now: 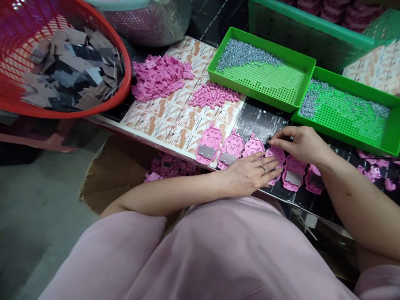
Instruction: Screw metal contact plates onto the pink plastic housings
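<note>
A row of several pink plastic casings (pixel 208 143) lies along the table's front edge, some with a grey metal plate (pixel 207 152) across the lower part. My left hand (pixel 246 174), with a ring on one finger, rests flat with fingers stretched over the casings in the middle of the row, partly covering them. At the top end of the casing (pixel 275 155) beside those fingertips, my right hand (pixel 301 143) has thumb and forefinger brought together in a pinch. Whatever is between them is too small to make out.
Two green trays (pixel 259 89) of small metal screws stand behind the row. Piles of pink clips (pixel 161 77) and small pink pegs (pixel 214 95) lie at left. A red basket (pixel 125 83) holds metal plates. Loose pink parts (pixel 373 171) lie at right; an open cardboard box (pixel 103 179) sits below.
</note>
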A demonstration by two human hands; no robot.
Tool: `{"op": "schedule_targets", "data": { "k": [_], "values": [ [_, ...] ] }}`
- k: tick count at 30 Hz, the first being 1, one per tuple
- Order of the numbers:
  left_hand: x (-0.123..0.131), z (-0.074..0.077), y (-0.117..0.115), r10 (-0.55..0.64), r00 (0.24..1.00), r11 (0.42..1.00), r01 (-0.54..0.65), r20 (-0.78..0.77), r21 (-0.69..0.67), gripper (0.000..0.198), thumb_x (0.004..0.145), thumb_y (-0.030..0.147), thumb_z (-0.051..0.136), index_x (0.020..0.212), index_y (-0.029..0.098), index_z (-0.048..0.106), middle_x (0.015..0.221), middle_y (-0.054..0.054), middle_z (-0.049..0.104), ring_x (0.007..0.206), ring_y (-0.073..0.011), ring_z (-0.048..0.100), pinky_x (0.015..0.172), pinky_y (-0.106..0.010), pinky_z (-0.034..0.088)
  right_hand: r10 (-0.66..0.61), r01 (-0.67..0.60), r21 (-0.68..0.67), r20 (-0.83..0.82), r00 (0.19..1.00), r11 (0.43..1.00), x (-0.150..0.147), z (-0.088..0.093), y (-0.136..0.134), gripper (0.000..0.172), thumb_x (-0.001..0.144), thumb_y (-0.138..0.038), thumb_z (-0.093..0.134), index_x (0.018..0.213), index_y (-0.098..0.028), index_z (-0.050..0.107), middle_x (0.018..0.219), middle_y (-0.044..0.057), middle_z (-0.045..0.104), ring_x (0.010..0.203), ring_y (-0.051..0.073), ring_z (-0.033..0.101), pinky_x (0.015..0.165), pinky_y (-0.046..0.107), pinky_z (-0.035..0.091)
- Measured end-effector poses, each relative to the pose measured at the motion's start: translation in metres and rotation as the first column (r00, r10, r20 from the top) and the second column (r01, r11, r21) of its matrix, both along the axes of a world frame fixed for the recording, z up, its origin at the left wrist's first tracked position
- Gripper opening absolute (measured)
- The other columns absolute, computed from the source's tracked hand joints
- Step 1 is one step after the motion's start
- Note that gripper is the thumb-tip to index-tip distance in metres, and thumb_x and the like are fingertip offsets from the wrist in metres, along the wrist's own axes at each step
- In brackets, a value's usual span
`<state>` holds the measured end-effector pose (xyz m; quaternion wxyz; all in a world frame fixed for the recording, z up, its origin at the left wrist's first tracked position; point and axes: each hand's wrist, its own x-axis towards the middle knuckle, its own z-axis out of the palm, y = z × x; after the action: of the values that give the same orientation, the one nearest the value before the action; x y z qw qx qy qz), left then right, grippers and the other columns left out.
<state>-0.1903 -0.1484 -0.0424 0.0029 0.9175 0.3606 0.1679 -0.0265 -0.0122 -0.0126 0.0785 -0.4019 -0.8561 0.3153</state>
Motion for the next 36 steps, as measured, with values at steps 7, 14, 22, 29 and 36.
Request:
{"op": "schedule_targets", "data": {
  "k": [7,14,22,29,36],
  "values": [
    [-0.001,0.0,0.002,-0.018,1.0,1.0,0.018,0.006,0.002,0.039,0.099,0.031,0.044,0.13,0.012,0.056,0.135,-0.012,0.058,0.126,-0.0215,0.054,0.107,-0.039,0.041,0.049,-0.043,-0.099,0.06,0.997,0.994,0.004,0.006,0.003,0.023,0.079,-0.046,0.065,0.076,-0.024,0.071,0.074,0.0,0.072,0.064,0.013,0.062,0.063,0.028,0.045],
    [-0.002,0.005,0.003,-0.026,1.0,1.0,0.026,-0.008,-0.012,0.038,0.098,0.03,0.046,0.13,0.011,0.056,0.134,-0.012,0.058,0.126,-0.0221,0.054,0.105,-0.038,0.041,0.179,-0.182,0.082,0.038,0.983,0.98,0.001,-0.002,0.0,0.025,0.085,-0.045,0.058,0.079,-0.023,0.068,0.08,0.002,0.07,0.071,0.015,0.063,0.068,0.029,0.047],
    [0.001,0.002,0.002,-0.008,1.0,1.0,0.008,0.013,0.011,0.037,0.097,0.028,0.047,0.129,0.013,0.057,0.134,-0.01,0.059,0.125,-0.0213,0.054,0.104,-0.036,0.041,0.068,-0.072,0.135,0.031,0.997,0.988,0.006,0.002,0.007,0.047,0.072,-0.068,0.063,0.079,-0.021,0.063,0.066,0.001,0.066,0.049,0.011,0.051,0.047,0.028,0.039],
    [0.003,0.003,0.003,-0.018,0.999,1.0,0.018,0.044,0.009,0.034,0.097,0.024,0.045,0.124,0.011,0.06,0.129,-0.015,0.061,0.115,-0.0207,0.059,0.1,-0.037,0.041,0.146,-0.15,0.346,0.038,0.989,0.926,-0.069,0.023,0.017,0.023,0.088,-0.036,0.056,0.097,-0.023,0.072,0.098,0.006,0.071,0.085,0.021,0.065,0.077,0.036,0.049],
    [0.004,-0.002,0.006,-0.036,0.998,0.999,0.036,0.054,-0.006,0.033,0.096,0.019,0.042,0.122,0.012,0.06,0.125,-0.015,0.062,0.107,-0.0203,0.061,0.093,-0.037,0.042,0.066,-0.242,0.505,0.341,0.938,0.828,-0.132,0.0,0.025,0.028,0.09,-0.024,0.042,0.093,-0.011,0.067,0.093,0.022,0.065,0.084,0.033,0.062,0.065,0.043,0.045]
  ]
}}
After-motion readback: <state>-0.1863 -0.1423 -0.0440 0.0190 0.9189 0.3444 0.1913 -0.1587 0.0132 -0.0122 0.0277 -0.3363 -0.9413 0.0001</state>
